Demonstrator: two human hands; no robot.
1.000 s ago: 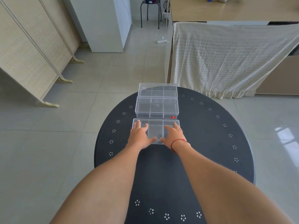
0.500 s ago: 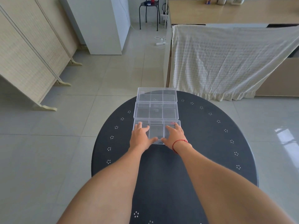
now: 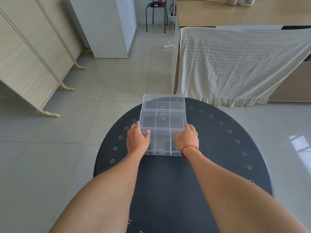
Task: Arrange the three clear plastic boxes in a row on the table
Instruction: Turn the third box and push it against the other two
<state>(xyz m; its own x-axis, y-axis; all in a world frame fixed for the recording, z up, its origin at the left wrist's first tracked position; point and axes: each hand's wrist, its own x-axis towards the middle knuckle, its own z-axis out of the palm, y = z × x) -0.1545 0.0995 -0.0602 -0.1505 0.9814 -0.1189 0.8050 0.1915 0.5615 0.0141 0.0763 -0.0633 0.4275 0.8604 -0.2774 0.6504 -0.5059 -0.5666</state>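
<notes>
3 clear plastic boxes sit in a line running away from the person on the dark round table point(image 3: 210, 165), w/ small white dot marks round its rim. Far box point(image 3: 163, 102) is at the table's far edge, middle box point(image 3: 162, 120) touches it, near box point(image 3: 162, 142) touches the middle one. All have inner dividers. Left hand point(image 3: 137, 140) lies on the near box's left end, fingers spread & flat, thumb point(image 3: 147, 132) on the lid, not clenched. Right hand point(image 3: 186, 138) rests the same way on the right end, fingers reaching the middle box's corner; red string point(image 3: 189, 147) at that wrist. Whether either hand truly grips, can't tell
</notes>
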